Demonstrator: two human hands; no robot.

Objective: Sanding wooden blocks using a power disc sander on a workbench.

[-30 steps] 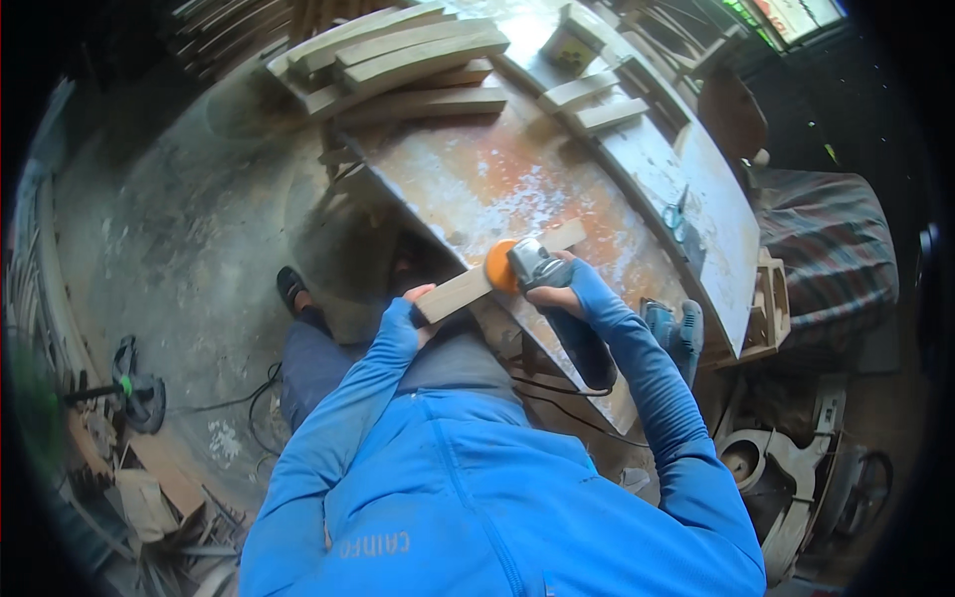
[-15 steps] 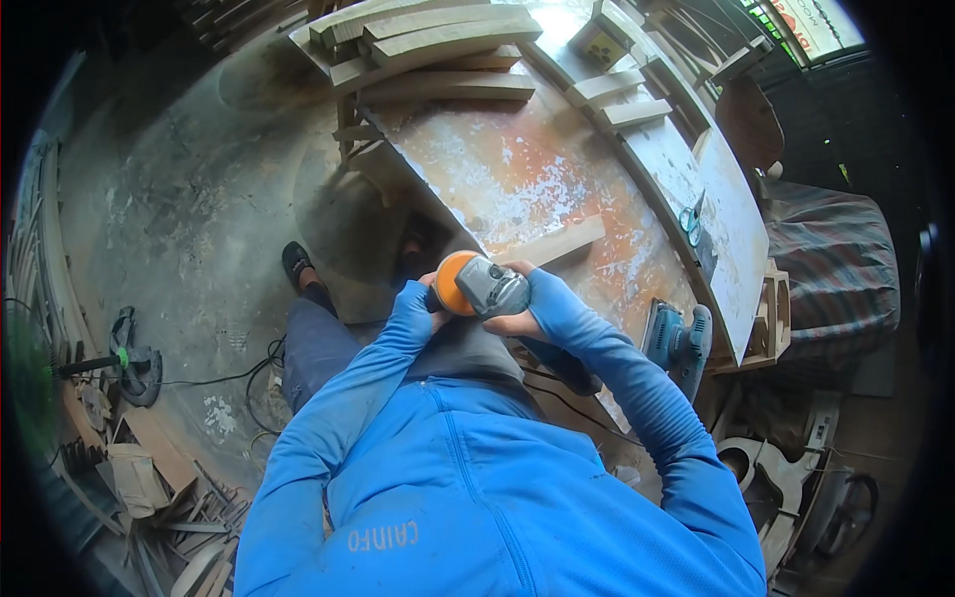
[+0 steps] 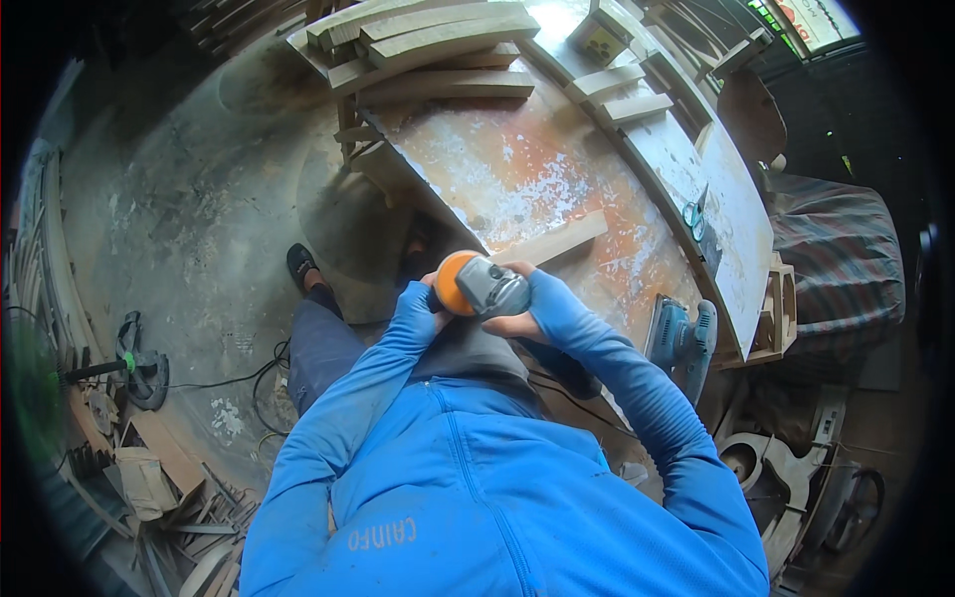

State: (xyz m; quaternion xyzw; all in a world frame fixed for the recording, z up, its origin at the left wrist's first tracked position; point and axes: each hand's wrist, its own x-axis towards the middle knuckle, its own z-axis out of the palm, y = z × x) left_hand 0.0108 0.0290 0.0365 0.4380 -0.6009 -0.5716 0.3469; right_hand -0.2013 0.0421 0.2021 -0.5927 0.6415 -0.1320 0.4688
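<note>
In front of my lap I hold a small round palm sander (image 3: 494, 289), with a grey body and an orange disc-shaped pad (image 3: 456, 283). The left side, at the pad's edge, is gripped by my left hand (image 3: 432, 301), whose fingers are partly hidden by the sleeve and the tool. From the other side my right hand (image 3: 515, 320) closes around the grey body. Just beyond the tool a pale wooden piece (image 3: 559, 239) lies on the stained worktable (image 3: 517, 169). A blue-green power sander (image 3: 682, 336) rests at the table's right near edge.
Curved wooden pieces (image 3: 438, 40) are stacked at the table's far end. Scissors (image 3: 694, 217) lie on a white panel (image 3: 734, 254) to the right. A black cord (image 3: 261, 388) loops on the floor at left, near wood scraps (image 3: 204, 517). A striped cloth (image 3: 836, 254) covers something at right.
The view has shifted very slightly. Both hands keep the same grip on the palm sander, and nothing else has visibly moved.
</note>
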